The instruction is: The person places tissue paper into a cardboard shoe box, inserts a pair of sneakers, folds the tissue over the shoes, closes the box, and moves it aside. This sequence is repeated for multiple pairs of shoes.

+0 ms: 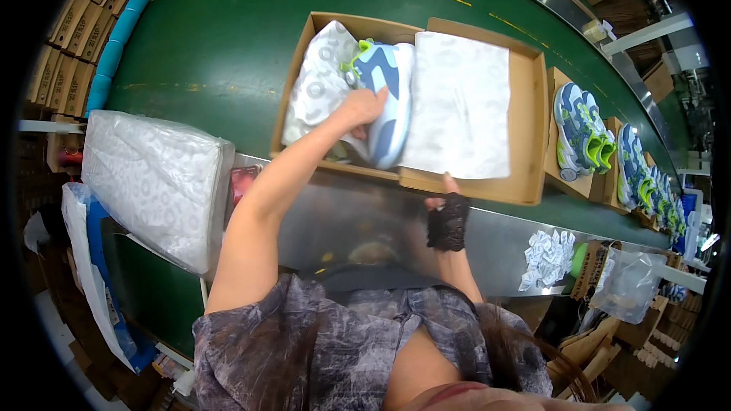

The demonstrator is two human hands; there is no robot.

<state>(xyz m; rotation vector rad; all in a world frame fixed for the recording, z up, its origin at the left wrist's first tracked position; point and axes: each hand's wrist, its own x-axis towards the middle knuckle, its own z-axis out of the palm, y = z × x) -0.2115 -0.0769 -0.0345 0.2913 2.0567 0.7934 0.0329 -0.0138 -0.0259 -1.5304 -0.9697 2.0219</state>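
Observation:
A cardboard shoebox [533, 106] lies with its lid folded out to the right. In its left half rests a blue and white sneaker [390, 125] with lime green trim, beside patterned tissue paper [316, 91]. My left hand [364, 109] is closed on the sneaker's left side, the thumb over its upper and the other fingers partly hidden. A flat sheet of white tissue paper [457, 106] covers much of the lid. At the lid's front edge, my right hand [447, 217], in a dark fingerless glove, touches the cardboard with a stretched finger, thumb apart.
The box lies on a green conveyor belt [228, 23] beside a metal ledge [358, 221]. More sneakers [582, 129] in boxes line the right. A plastic-wrapped stack of tissue [156, 183] stands left. Small white packets [548, 259] lie at right; stacked boxes [76, 23] stand far left.

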